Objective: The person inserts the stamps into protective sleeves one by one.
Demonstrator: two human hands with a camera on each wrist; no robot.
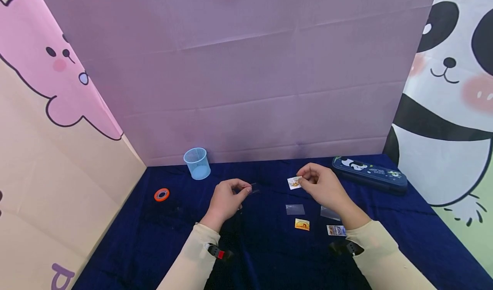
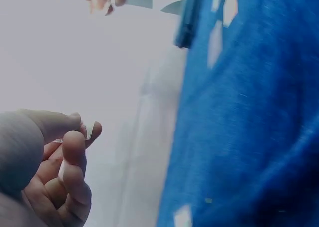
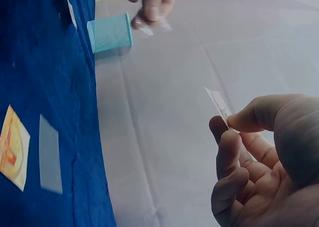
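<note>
My right hand [image 1: 321, 187] pinches a small white postage stamp [image 1: 294, 183] with a picture on it, between thumb and fingertips above the cloth. My left hand [image 1: 228, 199] pinches a small clear plastic sleeve [image 1: 255, 189] between thumb and index finger; the sleeve's near part is hidden by the fingers. Below the right hand a clear rectangular sleeve [image 1: 295, 209] lies above a yellow stamp [image 1: 302, 224] with toothed edges [image 3: 14, 149]. Another clear sleeve [image 1: 330, 213] and a bluish stamp [image 1: 336, 230] lie to the right, partly covered by the right arm.
A light blue mesh cup [image 1: 197, 164] stands at the back of the dark blue cloth [image 1: 154, 247]. An orange roll of tape [image 1: 161, 194] lies at the left. At the back right sits a dark blue pencil case [image 1: 369, 175] with a panda. Fabric walls close the back and sides.
</note>
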